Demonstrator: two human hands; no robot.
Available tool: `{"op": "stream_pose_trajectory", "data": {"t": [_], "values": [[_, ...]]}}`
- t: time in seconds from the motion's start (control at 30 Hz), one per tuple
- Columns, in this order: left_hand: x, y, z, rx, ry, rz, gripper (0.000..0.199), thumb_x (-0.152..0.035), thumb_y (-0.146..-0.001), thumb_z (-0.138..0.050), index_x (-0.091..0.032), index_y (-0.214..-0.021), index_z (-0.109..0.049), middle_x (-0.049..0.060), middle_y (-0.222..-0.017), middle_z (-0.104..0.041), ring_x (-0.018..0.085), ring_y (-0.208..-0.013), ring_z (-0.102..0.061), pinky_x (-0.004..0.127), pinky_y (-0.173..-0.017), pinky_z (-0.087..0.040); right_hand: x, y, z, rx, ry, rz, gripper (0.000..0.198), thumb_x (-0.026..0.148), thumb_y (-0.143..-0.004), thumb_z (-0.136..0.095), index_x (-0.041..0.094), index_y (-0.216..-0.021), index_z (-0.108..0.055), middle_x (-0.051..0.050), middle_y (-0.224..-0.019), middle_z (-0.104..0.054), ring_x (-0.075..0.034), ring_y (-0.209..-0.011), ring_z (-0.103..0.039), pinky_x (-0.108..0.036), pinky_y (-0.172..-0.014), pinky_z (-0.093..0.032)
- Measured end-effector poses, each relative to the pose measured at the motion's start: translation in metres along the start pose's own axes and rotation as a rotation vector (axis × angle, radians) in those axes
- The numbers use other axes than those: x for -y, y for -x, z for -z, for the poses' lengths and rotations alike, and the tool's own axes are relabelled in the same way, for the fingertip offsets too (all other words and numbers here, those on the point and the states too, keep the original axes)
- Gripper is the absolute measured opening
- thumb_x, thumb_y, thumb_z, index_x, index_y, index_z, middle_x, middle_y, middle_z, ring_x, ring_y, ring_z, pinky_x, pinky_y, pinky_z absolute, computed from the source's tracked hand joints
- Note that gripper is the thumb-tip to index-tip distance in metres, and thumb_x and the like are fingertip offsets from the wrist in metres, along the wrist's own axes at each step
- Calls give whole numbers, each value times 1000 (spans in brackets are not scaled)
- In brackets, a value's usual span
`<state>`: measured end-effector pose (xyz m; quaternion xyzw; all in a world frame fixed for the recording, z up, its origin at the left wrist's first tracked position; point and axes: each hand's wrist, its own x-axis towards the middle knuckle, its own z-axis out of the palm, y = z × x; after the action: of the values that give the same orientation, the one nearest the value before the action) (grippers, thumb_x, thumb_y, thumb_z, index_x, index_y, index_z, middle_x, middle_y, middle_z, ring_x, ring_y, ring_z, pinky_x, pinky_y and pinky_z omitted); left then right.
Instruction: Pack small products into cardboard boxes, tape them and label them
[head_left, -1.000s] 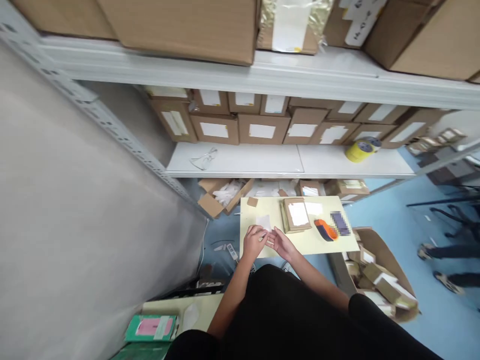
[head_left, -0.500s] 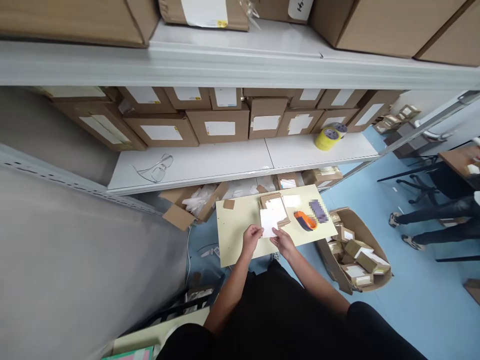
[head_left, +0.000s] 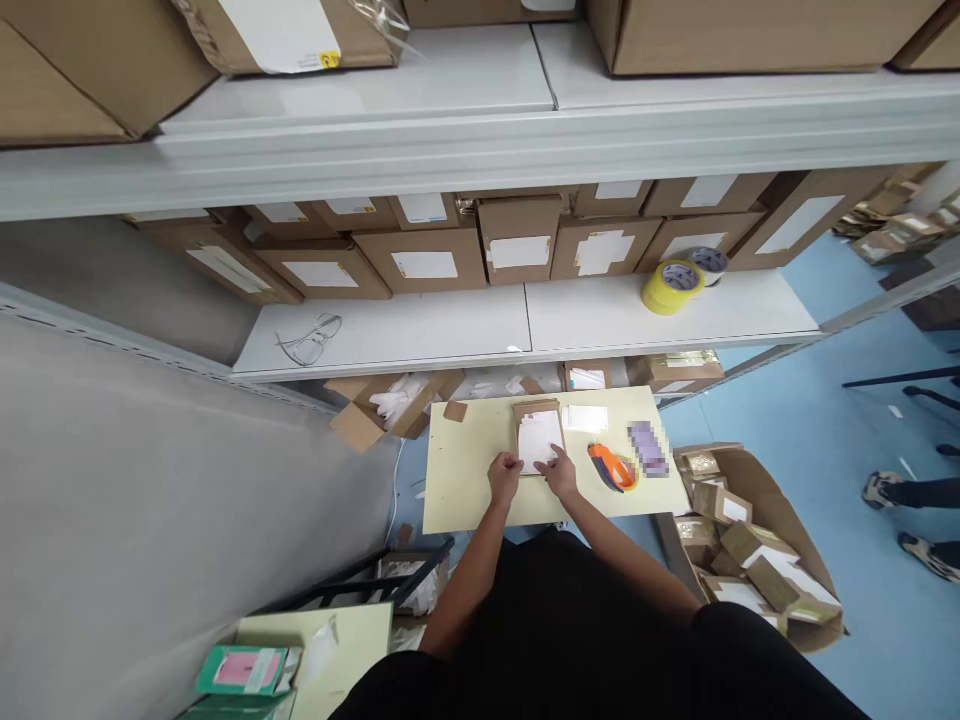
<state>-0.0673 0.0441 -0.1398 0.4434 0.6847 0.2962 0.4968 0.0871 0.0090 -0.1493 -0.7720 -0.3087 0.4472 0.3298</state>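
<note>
On the pale-yellow rectangular tabletop (head_left: 465, 470), the stack of flat brown cardboard (head_left: 535, 405) now carries the white rectangular paper sheet (head_left: 538, 438); half a second ago I held it over the near edge. Long axis: pointing away from me. My left hand (head_left: 505, 475): fingers bunched at near-left corner, grip cannot tell. My right hand (head_left: 559, 474): thumb and forefinger spread, near-right edge.

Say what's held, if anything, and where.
White label: left hand at its near left corner, right hand on its near right part; gripped or pressed, unclear.
</note>
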Motion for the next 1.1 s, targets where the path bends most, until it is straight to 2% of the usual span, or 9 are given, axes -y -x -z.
{"op": "stream_pose_trajectory", "data": {"t": [0.1, 0.23, 0.37, 0.5, 0.67, 0.77, 0.83, 0.97, 1.1], "values": [[2, -4, -13, -46, -91, 38, 15, -17, -73, -72, -23, -66, -60, -5, -63, -64, 14, -65, -63, 25, -70, -48, -8, -17, 3, 6, 107, -6, 51, 37, -73, -81, 22, -119, -65, 7, -62, -63, -20, -65, -66, -27, -63, -46], [8, -6, -21, -107, -195, 60, 16, -16, -74, -72, -23, -66, -60, -5, -65, -66, 15, -68, -66, 25, -72, -49, -14, -29, 3, 79, 229, 15, 41, 33, -78, -78, 25, -116, -63, 5, -68, -68, -20, -70, -69, -26, -64, -44], [12, -10, -21, -168, -245, 91, 16, -13, -76, -68, -23, -66, -60, -3, -67, -68, 16, -71, -67, 26, -73, -49, -19, -32, 4, 86, 318, 17, 33, 33, -84, -75, 25, -114, -62, 1, -81, -74, -21, -79, -72, -26, -65, -44], [12, -12, -17, -157, -247, 53, 14, -13, -76, -67, -23, -67, -61, -3, -68, -68, 16, -72, -67, 26, -75, -50, -20, -33, 5, 120, 353, 27, 27, 35, -89, -71, 26, -114, -64, 1, -81, -74, -20, -78, -72, -25, -65, -45], [11, -3, -12, -110, -226, -95, 12, -15, -80, -62, -23, -72, -63, -3, -70, -69, 15, -71, -66, 25, -75, -50, -17, -34, 3, 240, 284, -4, 18, 41, -91, -70, 24, -97, -70, 3, -71, -72, -17, -66, -69, -24, -63, -45], [7, 0, -8, -102, -184, -127, 11, -16, -81, -61, -24, -72, -64, -3, -71, -70, 15, -71, -66, 26, -75, -50, -13, -33, 3, 234, 243, -20, 18, 41, -87, -73, 23, -86, -71, 3, -66, -71, -16, -62, -67, -24, -63, -44], [3, -2, -6, -52, -127, -134, 10, -18, -80, -64, -24, -72, -64, -3, -71, -70, 15, -71, -66, 26, -76, -51, -11, -30, 4, 220, 191, -34, 23, 45, -85, -73, 23, -78, -70, 3, -62, -69, -16, -61, -65, -24, -63, -44], [2, -13, -7, 50, 8, -59, 9, -21, -74, -73, -23, -71, -64, -2, -69, -70, 16, -70, -68, 27, -73, -52, -8, -25, 6, 218, -23, -11, 38, 57, -81, -70, 23, -65, -62, 3, -55, -62, -17, -60, -61, -27, -66, -47], [14, -19, -14, 46, 46, 48, 14, -23, -70, -76, -22, -69, -62, -3, -66, -68, 15, -66, -67, 26, -71, -52, -12, -21, 8, 99, -78, 5, 43, 64, -75, -69, 25, -62, -57, 2, -56, -59, -19, -62, -58, -30, -67, -48]]}}
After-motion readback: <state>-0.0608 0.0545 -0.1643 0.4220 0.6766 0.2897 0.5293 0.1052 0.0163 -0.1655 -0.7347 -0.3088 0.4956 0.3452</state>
